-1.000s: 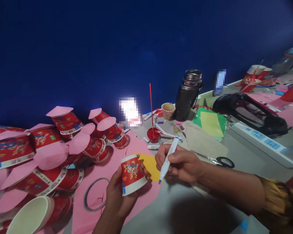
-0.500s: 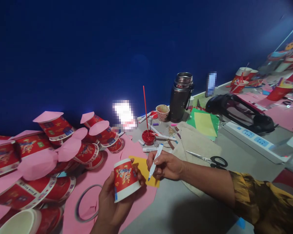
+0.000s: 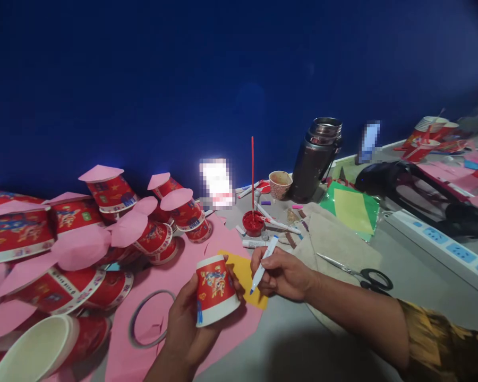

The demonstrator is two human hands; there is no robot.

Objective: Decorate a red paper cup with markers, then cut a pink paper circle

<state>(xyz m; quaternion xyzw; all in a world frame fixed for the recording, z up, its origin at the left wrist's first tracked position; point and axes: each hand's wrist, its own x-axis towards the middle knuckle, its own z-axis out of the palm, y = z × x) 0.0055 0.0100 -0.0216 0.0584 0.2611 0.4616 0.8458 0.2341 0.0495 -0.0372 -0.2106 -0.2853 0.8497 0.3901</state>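
Note:
My left hand [image 3: 187, 323] grips a red paper cup [image 3: 216, 286] with a printed cartoon figure and white bands. The cup is upside down and a little tilted, and blue marks show at its lower left. Between the fingers of my right hand [image 3: 284, 273] is a white marker pen [image 3: 264, 265], its blue tip pointing down toward the cup but apart from it. Pink paper [image 3: 143, 286] and a yellow-orange sheet [image 3: 247, 273] lie beneath the hands. A roll of tape [image 3: 133, 326] rests on the pink paper, left of my left hand.
Red cups with pink paper cones [image 3: 107, 191] crowd the left. Behind the hands stand a pot of red paint [image 3: 253, 225] with a stick, a small paper cup [image 3: 280, 184] and a dark flask [image 3: 313, 164]. Scissors [image 3: 368, 277], a cloth [image 3: 342, 249] and a power strip [image 3: 438, 244] lie right.
The view has turned slightly left, so everything sits farther right in the picture. Both hands keep the cup and the marker pen in nearly the same pose.

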